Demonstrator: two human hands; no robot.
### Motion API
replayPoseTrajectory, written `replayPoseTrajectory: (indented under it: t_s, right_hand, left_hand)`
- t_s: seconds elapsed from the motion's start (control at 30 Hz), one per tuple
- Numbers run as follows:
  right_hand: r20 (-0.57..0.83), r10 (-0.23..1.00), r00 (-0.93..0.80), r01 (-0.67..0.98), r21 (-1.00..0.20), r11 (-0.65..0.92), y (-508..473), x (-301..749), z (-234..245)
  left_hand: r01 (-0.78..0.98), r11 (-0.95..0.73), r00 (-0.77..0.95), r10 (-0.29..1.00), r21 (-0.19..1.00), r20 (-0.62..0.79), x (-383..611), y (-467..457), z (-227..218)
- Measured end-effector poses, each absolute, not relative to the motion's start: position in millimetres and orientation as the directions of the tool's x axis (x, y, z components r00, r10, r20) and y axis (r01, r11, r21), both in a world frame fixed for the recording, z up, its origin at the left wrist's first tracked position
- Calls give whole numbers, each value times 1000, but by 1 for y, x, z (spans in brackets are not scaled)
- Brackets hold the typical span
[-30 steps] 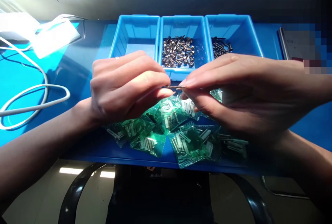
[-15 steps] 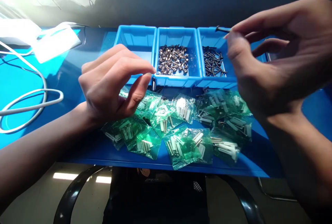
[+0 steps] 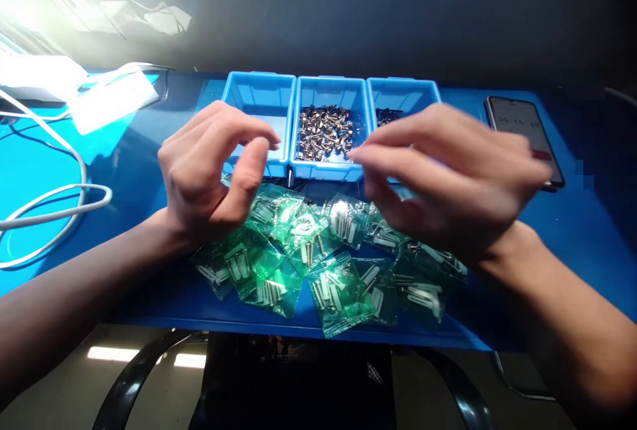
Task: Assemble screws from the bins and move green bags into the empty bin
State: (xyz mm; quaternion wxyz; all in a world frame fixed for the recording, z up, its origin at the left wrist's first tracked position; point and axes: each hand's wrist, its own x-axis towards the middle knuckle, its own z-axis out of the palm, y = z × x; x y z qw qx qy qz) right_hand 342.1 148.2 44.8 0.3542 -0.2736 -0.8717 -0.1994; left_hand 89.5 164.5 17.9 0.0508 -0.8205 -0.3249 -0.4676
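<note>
My left hand [image 3: 213, 171] is closed, thumb and index finger bent together in front of the left blue bin [image 3: 261, 75]. Whatever is in that pinch is too small to make out. My right hand [image 3: 448, 184], smeared by motion, has its fingers drawn together by the front wall of the middle bin [image 3: 331, 79]; its fingertips hide anything held. Shiny short screws [image 3: 323, 131] lie heaped in the middle bin. Part of a pile of dark screws [image 3: 388, 115] shows in the right bin [image 3: 403, 81], mostly covered by my right hand.
Several clear green-tinted packets [image 3: 343, 297] of screws and white wall plugs lie along the table's front. A phone [image 3: 525, 138] with a timer lies at the right. White cable [image 3: 82, 184] and a white box-like object [image 3: 114, 99] occupy the left.
My right hand has moved left and down from above the right bin to the middle bin's front. The dark screw seen in its fingers no longer shows. The phone has come into sight.
</note>
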Motion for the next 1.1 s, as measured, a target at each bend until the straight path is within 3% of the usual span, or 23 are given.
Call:
replayPoseTrajectory:
  t_s: [0.1,0.17,0.33,0.5,0.8,1.0,1.1]
  right_hand:
    - [638,254,-727,532,290,795,147,337,37]
    - [580,260,-772,521,342,782,147,333,33]
    - [538,278,-796,522,375,766,147,323,34]
    - [494,283,-822,500,388,774,144,313,45]
    - [8,319,-948,284,476,833,142,270,67]
    - [-12,424,-905,359,513,780,149,259,55]
    - [32,408,-913,362,525,770,152,257,51]
  left_hand:
    - [540,-839,566,423,70,707,85,170,22]
    - [527,-847,613,430,63,663,83,173,23]
    - [638,-760,530,550,123,646,77,181,22]
    - [679,-723,492,579,130,650,71,194,17]
    - [709,-689,433,594,151,677,72,196,11]
    - [721,-671,414,617,173,669,72,199,8]
    - [722,-671,425,624,171,656,71,198,8]
